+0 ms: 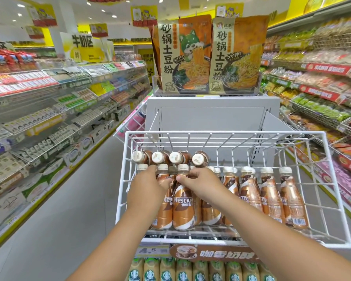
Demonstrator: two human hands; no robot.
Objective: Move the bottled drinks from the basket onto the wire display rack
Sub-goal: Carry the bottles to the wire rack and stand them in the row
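I see both hands inside the white wire display rack (330, 179), near its front left corner. My left hand (148, 185) curls around the necks of the upright bottled drinks (182, 201) there; my right hand (201, 183) pinches the neck of the front Nescafé bottle. More upright bottles (270, 197) line the rack's front edge toward the right. Four bottles (168, 157) lie on their sides behind, caps facing me. Noodle packs (209, 55) stand above the rack; Starbucks bottles (199, 270) sit below.
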